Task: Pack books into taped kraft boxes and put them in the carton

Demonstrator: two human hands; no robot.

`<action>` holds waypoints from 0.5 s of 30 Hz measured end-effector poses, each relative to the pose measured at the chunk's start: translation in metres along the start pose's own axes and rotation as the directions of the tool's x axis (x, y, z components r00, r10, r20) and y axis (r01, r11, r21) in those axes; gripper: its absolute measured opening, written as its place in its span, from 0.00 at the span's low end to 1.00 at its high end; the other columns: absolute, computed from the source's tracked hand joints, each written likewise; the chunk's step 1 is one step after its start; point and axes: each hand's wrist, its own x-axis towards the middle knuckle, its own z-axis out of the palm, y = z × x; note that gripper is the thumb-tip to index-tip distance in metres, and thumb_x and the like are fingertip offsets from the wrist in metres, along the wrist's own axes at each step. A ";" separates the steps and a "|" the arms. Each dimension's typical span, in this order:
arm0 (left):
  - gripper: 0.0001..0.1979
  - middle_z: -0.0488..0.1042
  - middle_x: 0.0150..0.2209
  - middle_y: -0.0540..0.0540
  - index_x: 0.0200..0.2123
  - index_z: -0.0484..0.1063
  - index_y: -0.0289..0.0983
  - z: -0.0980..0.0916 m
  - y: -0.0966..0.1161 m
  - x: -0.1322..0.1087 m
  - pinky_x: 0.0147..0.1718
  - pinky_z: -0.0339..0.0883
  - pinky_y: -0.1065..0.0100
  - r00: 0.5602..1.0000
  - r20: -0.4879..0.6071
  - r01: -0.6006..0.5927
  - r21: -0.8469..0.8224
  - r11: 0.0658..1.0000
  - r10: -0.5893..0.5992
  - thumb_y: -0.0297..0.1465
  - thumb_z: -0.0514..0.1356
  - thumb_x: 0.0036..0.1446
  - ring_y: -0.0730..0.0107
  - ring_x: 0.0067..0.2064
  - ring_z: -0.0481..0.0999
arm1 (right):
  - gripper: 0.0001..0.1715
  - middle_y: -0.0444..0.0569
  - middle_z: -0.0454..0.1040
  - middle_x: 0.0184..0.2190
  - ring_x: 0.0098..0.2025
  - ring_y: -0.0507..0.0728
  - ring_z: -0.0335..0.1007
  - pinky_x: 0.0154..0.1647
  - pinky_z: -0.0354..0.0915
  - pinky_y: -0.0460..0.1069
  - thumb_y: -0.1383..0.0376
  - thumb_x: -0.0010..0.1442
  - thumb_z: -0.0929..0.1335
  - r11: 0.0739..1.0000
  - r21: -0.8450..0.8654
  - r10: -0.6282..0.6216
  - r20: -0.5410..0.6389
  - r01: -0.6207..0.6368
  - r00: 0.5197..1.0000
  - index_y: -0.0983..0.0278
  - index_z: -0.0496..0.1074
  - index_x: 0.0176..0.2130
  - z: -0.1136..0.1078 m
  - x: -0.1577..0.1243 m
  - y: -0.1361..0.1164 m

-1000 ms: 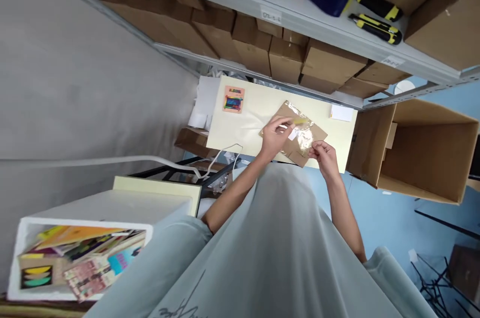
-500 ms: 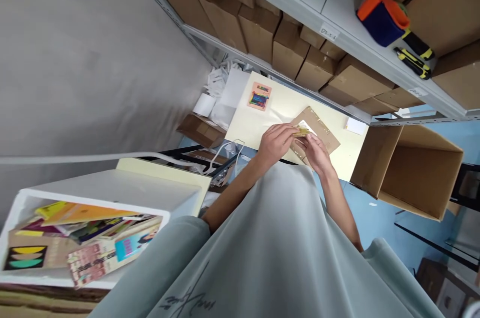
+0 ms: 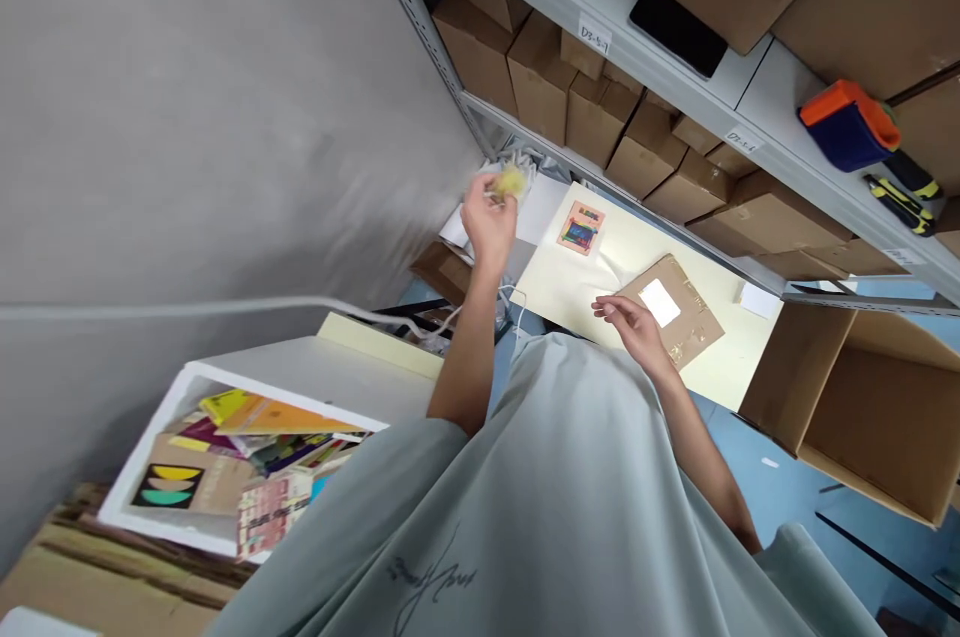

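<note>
A wad of yellowish, see-through tape, blurred by motion, is pinched in the fingers of my left hand. That hand is raised past the left end of the pale yellow table, near the wall. My right hand is over the table's front part with fingers stretched out, holding nothing. Just beside it lies a flat cardboard parcel with a white label and shiny tape along its edges. Farther left on the table lies a small pink booklet with a colourful picture.
A shelf rack full of cardboard boxes overhangs the table's back. On it lie a utility knife and a black slab. An open carton stands at right; a white bin of booklets is at left.
My left hand has moved away leftward with the tape, which both hands held before. My right hand has let go and stayed near the parcel. The view has shifted left.
</note>
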 end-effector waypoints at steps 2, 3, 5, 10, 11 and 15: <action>0.28 0.75 0.66 0.36 0.70 0.66 0.30 -0.010 -0.009 0.044 0.69 0.66 0.49 0.997 0.039 0.059 0.158 0.986 -0.066 0.38 0.62 0.73 0.55 0.69 0.73 | 0.26 0.52 0.86 0.49 0.49 0.61 0.84 0.57 0.77 0.58 0.40 0.68 0.73 1.000 -0.003 0.015 -0.026 -0.015 1.000 0.55 0.83 0.51 -0.001 0.001 0.012; 0.33 0.71 0.70 0.34 0.72 0.63 0.28 -0.011 -0.011 0.060 0.75 0.56 0.43 0.996 0.058 0.058 0.238 0.970 -0.074 0.41 0.64 0.72 0.49 0.77 0.62 | 0.27 0.52 0.86 0.49 0.49 0.61 0.84 0.58 0.77 0.58 0.40 0.68 0.73 1.000 -0.007 0.022 -0.049 -0.022 0.999 0.56 0.83 0.52 -0.004 0.002 0.021; 0.38 0.63 0.75 0.31 0.74 0.59 0.27 -0.001 -0.010 0.074 0.79 0.45 0.37 0.995 0.098 0.002 0.303 0.953 -0.033 0.42 0.66 0.71 0.44 0.81 0.50 | 0.29 0.53 0.86 0.50 0.50 0.61 0.83 0.59 0.76 0.59 0.40 0.66 0.73 0.998 -0.027 0.044 -0.114 -0.048 0.992 0.57 0.82 0.53 -0.016 0.002 0.047; 0.28 0.80 0.61 0.37 0.68 0.69 0.32 0.087 -0.012 0.005 0.64 0.73 0.51 0.875 0.484 -0.085 0.162 0.983 -0.004 0.32 0.66 0.68 0.59 0.58 0.81 | 0.37 0.56 0.85 0.44 0.47 0.63 0.82 0.55 0.75 0.59 0.35 0.53 0.73 0.951 -0.118 0.197 -0.476 -0.284 0.857 0.62 0.80 0.46 -0.085 -0.021 0.135; 0.24 0.84 0.55 0.39 0.63 0.74 0.34 0.108 -0.014 -0.021 0.59 0.77 0.55 0.814 0.581 -0.077 0.155 0.985 -0.028 0.32 0.67 0.66 0.59 0.52 0.84 | 0.37 0.56 0.85 0.42 0.45 0.63 0.81 0.53 0.76 0.59 0.35 0.51 0.72 0.930 -0.119 0.223 -0.573 -0.348 0.789 0.62 0.79 0.43 -0.102 -0.031 0.152; 0.23 0.84 0.58 0.39 0.60 0.77 0.36 0.174 -0.026 -0.121 0.57 0.75 0.62 0.417 0.858 -0.081 0.364 0.928 -0.300 0.34 0.67 0.62 0.58 0.53 0.85 | 0.32 0.54 0.81 0.34 0.40 0.62 0.77 0.44 0.74 0.56 0.36 0.51 0.68 0.888 -0.072 0.250 -0.753 -0.455 0.609 0.60 0.73 0.37 -0.156 -0.074 0.205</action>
